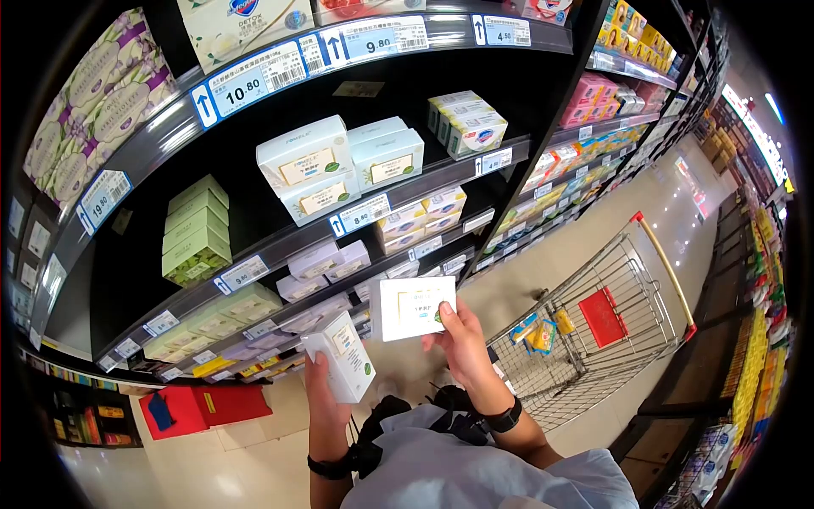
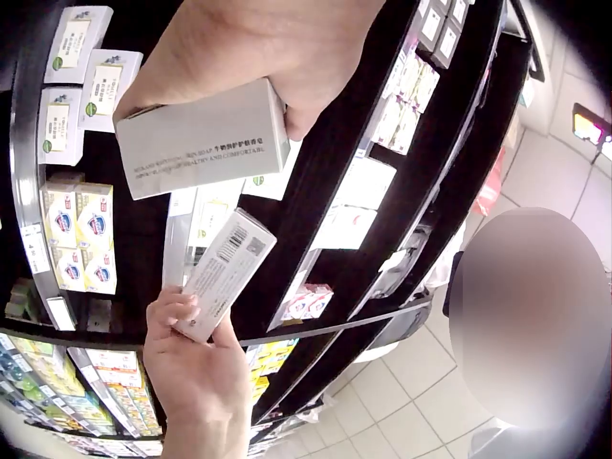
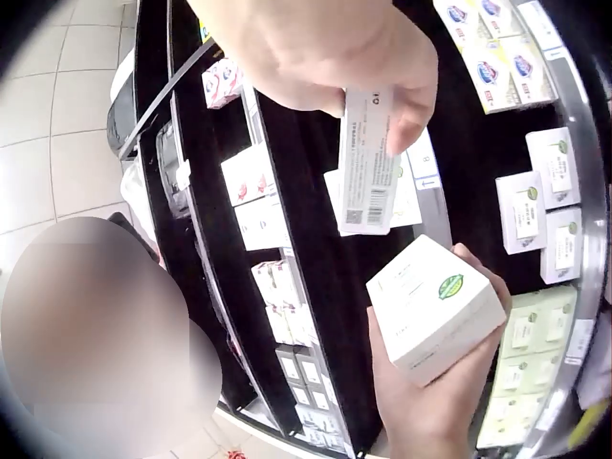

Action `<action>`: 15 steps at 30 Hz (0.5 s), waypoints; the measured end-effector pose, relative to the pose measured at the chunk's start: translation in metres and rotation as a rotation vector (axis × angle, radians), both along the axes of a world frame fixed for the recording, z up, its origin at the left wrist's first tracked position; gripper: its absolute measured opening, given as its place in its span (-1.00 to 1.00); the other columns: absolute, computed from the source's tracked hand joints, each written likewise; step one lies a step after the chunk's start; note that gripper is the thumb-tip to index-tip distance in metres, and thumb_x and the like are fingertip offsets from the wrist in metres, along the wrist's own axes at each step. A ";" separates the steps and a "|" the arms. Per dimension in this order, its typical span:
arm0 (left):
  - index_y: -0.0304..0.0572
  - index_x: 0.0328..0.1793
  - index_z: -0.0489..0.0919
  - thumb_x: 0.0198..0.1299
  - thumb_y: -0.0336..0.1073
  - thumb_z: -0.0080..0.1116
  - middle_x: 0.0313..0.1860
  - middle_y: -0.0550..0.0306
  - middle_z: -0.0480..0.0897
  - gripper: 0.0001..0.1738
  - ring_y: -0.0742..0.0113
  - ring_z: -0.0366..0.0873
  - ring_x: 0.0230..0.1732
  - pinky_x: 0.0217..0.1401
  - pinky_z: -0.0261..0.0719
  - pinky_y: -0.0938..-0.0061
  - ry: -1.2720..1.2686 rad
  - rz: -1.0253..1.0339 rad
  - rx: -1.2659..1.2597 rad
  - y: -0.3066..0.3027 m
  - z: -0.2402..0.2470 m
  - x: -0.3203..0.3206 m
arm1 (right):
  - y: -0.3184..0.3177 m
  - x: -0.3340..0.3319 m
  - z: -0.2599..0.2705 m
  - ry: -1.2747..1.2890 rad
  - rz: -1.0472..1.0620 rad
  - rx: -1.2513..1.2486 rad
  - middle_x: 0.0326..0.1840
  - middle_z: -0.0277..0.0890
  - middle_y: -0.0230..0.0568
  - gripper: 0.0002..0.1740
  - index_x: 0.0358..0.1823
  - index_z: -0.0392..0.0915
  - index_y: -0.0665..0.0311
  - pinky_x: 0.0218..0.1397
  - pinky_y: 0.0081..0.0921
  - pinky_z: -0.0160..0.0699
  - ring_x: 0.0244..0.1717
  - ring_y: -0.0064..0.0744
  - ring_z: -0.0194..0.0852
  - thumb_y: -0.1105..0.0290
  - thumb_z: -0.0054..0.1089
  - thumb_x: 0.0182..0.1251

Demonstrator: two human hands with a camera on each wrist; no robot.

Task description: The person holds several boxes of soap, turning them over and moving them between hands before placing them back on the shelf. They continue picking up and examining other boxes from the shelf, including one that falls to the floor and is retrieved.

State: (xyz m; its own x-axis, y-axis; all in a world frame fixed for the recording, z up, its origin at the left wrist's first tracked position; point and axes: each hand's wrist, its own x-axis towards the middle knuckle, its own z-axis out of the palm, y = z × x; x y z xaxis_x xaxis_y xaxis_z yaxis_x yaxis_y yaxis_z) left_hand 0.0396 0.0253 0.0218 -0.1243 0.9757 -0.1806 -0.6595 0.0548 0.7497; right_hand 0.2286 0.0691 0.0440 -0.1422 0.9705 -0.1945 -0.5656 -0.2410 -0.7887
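Observation:
My left hand (image 1: 322, 390) grips a white soap box (image 1: 349, 360) from below. It is tilted, with a gold-framed label and a green leaf mark. A similar white soap box (image 1: 407, 307) is pinched in my right hand (image 1: 465, 335), thumb over its labelled front. This one is held slightly higher and to the right. In the left wrist view, grey print runs along one side of the left soap box (image 2: 206, 143). A barcode shows on the right soap box (image 2: 229, 268) there. The two boxes are apart, in front of the shelves.
Matching white soap boxes (image 1: 305, 161) are stacked on the shelf ahead, with green boxes (image 1: 199, 229) to their left. A shopping cart (image 1: 602, 314) holding several packets stands to the right. Price tags line the shelf edge. A red box (image 1: 174, 413) sits on the floor at left.

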 end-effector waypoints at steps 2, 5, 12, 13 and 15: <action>-0.20 0.25 0.05 0.13 -0.12 -0.11 0.06 -0.05 0.34 -0.40 0.02 0.38 0.03 0.01 0.39 0.29 0.002 0.002 -0.003 0.000 0.000 0.000 | 0.000 -0.001 0.003 -0.114 -0.090 0.057 -0.28 0.41 -0.19 -0.60 0.00 0.17 0.38 -0.45 -0.61 0.42 -0.45 -0.51 0.39 0.23 -0.14 0.27; -0.20 0.25 0.05 0.14 -0.13 -0.12 0.07 -0.05 0.34 -0.41 0.02 0.38 0.03 0.02 0.38 0.29 -0.011 0.006 0.004 -0.001 -0.001 0.000 | 0.000 0.000 0.004 -0.135 -0.113 0.076 -0.26 0.41 -0.18 -0.61 -0.01 0.16 0.38 -0.42 -0.58 0.44 -0.43 -0.50 0.40 0.26 -0.11 0.25; -0.26 0.21 0.16 0.17 0.02 -0.23 0.04 -0.09 0.39 -0.40 0.05 0.39 0.02 0.01 0.37 0.29 0.057 0.040 -0.006 0.000 -0.003 0.003 | 0.000 -0.001 0.003 -0.156 -0.123 0.095 -0.25 0.39 -0.18 -0.63 -0.06 0.16 0.36 -0.42 -0.59 0.45 -0.41 -0.50 0.41 0.27 -0.08 0.24; -0.27 0.21 0.15 0.17 0.01 -0.23 0.05 -0.10 0.39 -0.40 0.04 0.39 0.02 0.03 0.36 0.29 0.049 0.033 -0.006 0.000 -0.004 0.002 | 0.000 -0.001 0.004 -0.155 -0.128 0.092 -0.25 0.39 -0.19 -0.64 -0.06 0.16 0.35 -0.42 -0.59 0.45 -0.41 -0.50 0.41 0.27 -0.07 0.23; -0.28 0.21 0.15 0.17 0.00 -0.23 0.05 -0.10 0.39 -0.40 0.04 0.39 0.02 0.03 0.36 0.29 0.051 0.041 -0.009 0.000 -0.002 0.002 | 0.000 -0.001 0.005 -0.153 -0.131 0.090 -0.25 0.39 -0.19 -0.64 -0.06 0.16 0.35 -0.42 -0.59 0.45 -0.41 -0.50 0.40 0.27 -0.07 0.23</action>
